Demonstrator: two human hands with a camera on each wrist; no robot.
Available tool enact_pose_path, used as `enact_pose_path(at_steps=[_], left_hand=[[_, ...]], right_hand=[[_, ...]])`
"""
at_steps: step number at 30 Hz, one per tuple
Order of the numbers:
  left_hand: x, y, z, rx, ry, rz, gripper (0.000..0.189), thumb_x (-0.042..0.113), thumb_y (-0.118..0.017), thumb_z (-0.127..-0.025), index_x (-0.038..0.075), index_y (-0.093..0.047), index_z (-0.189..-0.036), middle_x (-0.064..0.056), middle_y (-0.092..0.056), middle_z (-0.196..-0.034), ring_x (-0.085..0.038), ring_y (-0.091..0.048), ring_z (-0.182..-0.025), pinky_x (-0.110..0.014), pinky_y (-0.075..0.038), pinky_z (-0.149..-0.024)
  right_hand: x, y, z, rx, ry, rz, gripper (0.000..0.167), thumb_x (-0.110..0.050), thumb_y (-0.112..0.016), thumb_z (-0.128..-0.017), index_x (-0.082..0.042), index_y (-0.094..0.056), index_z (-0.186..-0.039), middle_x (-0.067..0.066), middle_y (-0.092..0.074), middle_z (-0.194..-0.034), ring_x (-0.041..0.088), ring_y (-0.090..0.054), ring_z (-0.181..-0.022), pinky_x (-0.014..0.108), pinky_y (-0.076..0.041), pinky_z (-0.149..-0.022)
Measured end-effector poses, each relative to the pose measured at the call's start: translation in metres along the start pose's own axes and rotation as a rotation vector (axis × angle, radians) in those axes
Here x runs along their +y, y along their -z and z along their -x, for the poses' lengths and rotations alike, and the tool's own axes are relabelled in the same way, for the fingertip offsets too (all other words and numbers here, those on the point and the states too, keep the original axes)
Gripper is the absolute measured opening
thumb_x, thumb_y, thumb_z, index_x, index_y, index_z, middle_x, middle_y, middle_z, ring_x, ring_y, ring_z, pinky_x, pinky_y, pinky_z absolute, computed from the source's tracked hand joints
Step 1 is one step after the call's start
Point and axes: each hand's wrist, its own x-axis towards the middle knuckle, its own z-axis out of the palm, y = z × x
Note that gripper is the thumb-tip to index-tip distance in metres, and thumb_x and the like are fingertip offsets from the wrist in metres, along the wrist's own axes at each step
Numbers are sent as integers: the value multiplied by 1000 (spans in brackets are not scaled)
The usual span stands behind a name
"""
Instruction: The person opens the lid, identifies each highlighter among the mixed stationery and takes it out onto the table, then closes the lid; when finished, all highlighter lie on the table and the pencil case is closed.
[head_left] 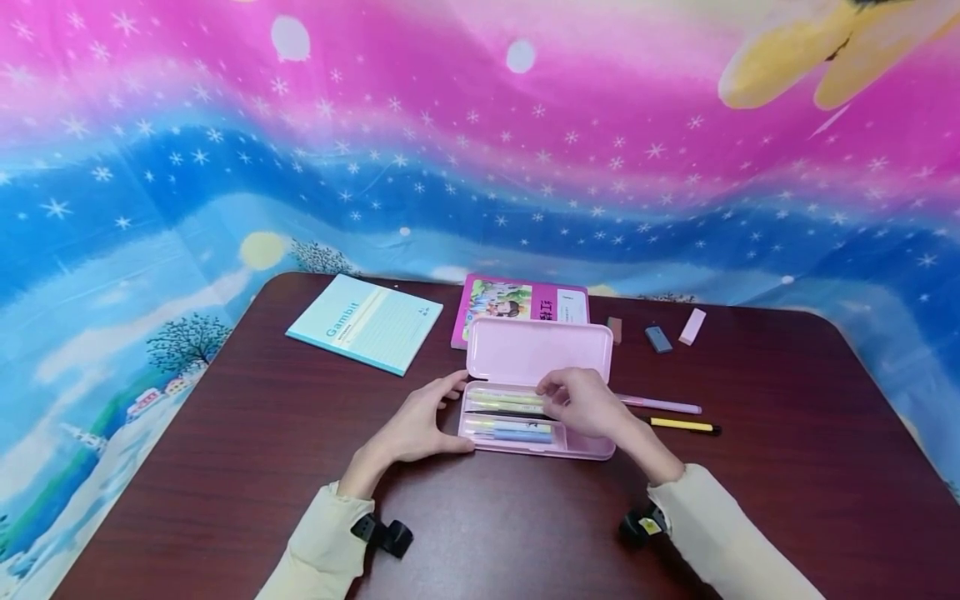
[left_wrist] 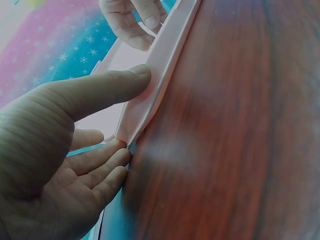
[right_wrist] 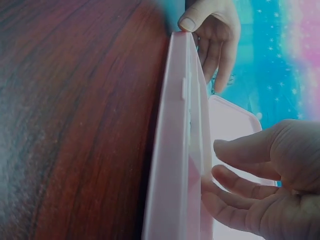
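Observation:
A pink pencil case (head_left: 583, 446) lies on the table with its lid (head_left: 538, 350) raised. Inside it are light green pens (head_left: 506, 397), a dark slim pen (head_left: 506, 413) and a blue pen (head_left: 522, 435). My left hand (head_left: 416, 421) holds the case's left end, thumb at the front corner and fingers at the back corner. Over the right part of the case my right hand (head_left: 588, 404) is bent, fingertips at the ends of the green pens. In the right wrist view its thumb (right_wrist: 245, 148) and index finger stand slightly apart, with nothing visible between them.
Right of the case lie a purple pen (head_left: 663, 404) and a yellow pen (head_left: 678, 425). A blue-grey block (head_left: 658, 339), a pink-white eraser (head_left: 692, 326) and a small brownish block (head_left: 615, 328) are behind. A pale Gambit notebook (head_left: 367, 325) and a pink book (head_left: 525, 298) lie at the back.

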Motion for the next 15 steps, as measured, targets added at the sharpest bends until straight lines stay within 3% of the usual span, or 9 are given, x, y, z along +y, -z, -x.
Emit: enact_pose_path(at_steps=[9, 15], left_hand=[[-1, 1, 0, 1, -3, 3, 95, 21, -88, -67, 3, -36, -145, -9, -54, -127, -22, -51, -114, -41, -46, -96], [1, 0, 0, 0, -1, 2, 94, 21, -88, -67, 4, -37, -145, -9, -54, -128, -22, -51, -114, -41, -46, -96]], right_hand=[[0, -3, -3, -16, -21, 35, 14, -1, -67, -84, -1, -71, -97, 5, -68, -85, 16, -62, -78, 36, -54, -75], [0, -9, -6, -19, -23, 89, 15, 0, -70, -82, -2, -72, -97, 3, -66, -81, 14, -55, -73, 31, -51, -71]])
